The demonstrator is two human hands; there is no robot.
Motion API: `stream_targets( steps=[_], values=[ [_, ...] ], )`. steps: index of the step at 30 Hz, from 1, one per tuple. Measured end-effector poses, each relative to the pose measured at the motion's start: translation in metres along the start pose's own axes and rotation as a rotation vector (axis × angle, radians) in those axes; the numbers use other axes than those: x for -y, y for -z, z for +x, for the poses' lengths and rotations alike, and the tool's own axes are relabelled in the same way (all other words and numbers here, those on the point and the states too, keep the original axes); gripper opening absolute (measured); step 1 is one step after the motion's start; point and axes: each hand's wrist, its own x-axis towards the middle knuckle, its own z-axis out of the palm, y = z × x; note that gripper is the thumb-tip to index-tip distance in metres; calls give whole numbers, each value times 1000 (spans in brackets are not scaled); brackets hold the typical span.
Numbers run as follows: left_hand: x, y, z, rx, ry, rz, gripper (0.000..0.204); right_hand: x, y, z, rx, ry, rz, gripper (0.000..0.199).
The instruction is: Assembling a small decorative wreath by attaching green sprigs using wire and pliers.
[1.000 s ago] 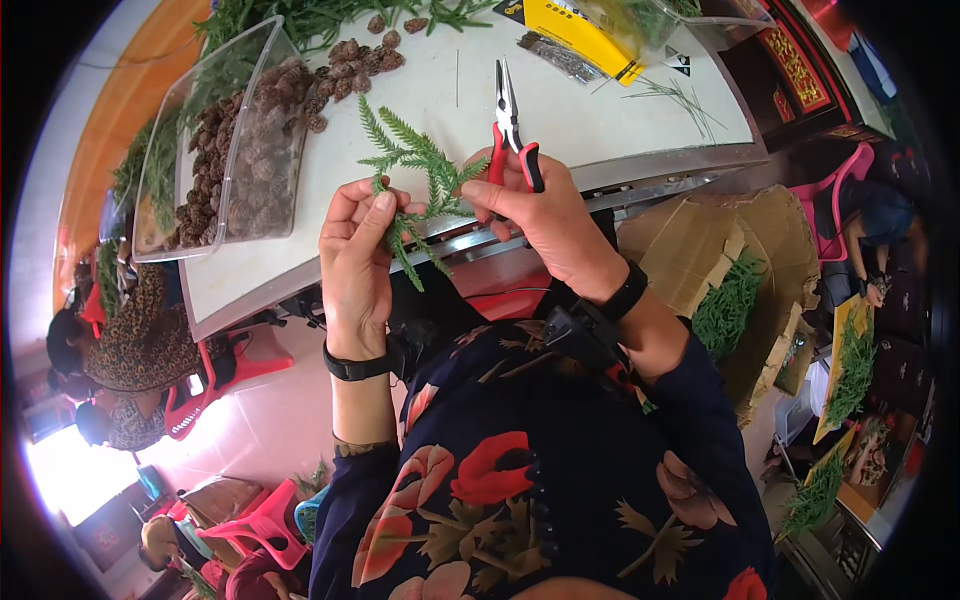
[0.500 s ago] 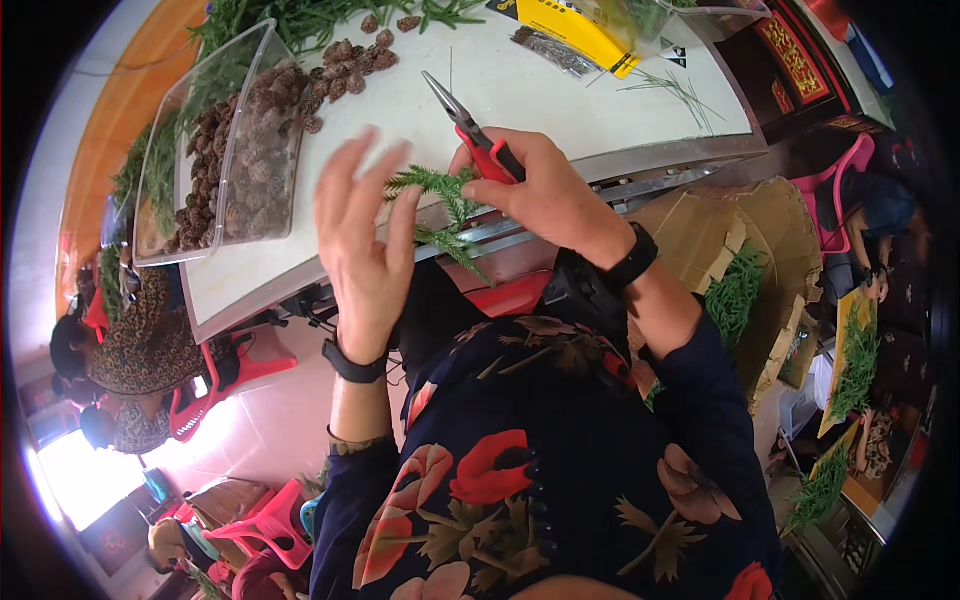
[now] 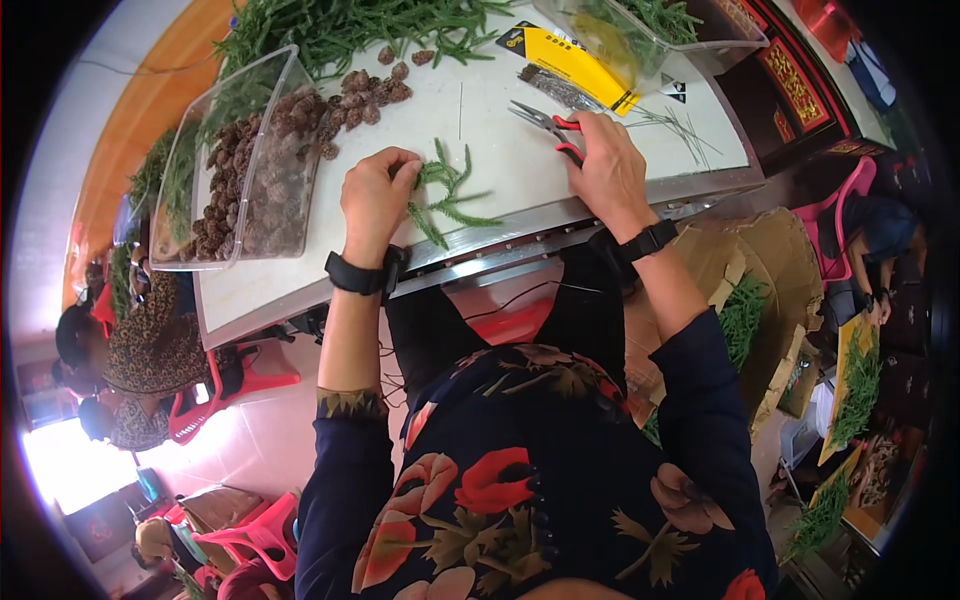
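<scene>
My left hand (image 3: pixel 376 205) is closed in a pinch at the left end of a green artificial pine sprig (image 3: pixel 455 208), whose several needled branches spread right over the white tabletop (image 3: pixel 500 160) by its near edge. In my right hand (image 3: pixel 612 165) is a pair of long-nose pliers (image 3: pixel 552 128) with red grips. Their jaws point to the upper left and look slightly apart, touching nothing. Between the hands and farther back, a thin straight wire (image 3: pixel 461 110) lies on the table.
A clear plastic bin (image 3: pixel 265 160) of brown pine cones stands at left, with loose cones (image 3: pixel 365 98) beside it. Greenery (image 3: pixel 370 35) is heaped at the back. A yellow card package (image 3: pixel 575 62), cut wires (image 3: pixel 685 130) and another clear bin (image 3: pixel 690 55) lie at right. Cardboard (image 3: pixel 785 265) stands beside me.
My left hand has gone from spread fingers to a pinch on the sprig. The right hand has let go of the sprig and moved right with the pliers, which have opened.
</scene>
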Motion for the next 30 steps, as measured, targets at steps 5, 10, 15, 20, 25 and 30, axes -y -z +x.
stream_targets(
  steps=[5, 10, 15, 20, 25, 30],
  values=[
    [-5, 18, 11, -100, -143, 116, 27, -18, -6, -7, 20, -5, -7, 43],
    [-52, 58, 46, -88, -133, 160, 28, -17, -1, -10, -12, -6, 38, 44],
    [-58, 36, 130, 3, -189, 388, 27, -11, 3, -7, -28, 7, 71, 46],
    [-40, -22, 208, 125, -281, 499, 26, -13, 5, -7, -20, -33, 73, 46],
    [-26, -63, 236, -103, -118, 472, 29, -12, 3, -9, -1, -53, 77, 47],
    [-28, -62, 249, -96, -214, 231, 27, -13, 4, -5, -6, -73, 72, 47]
  ],
)
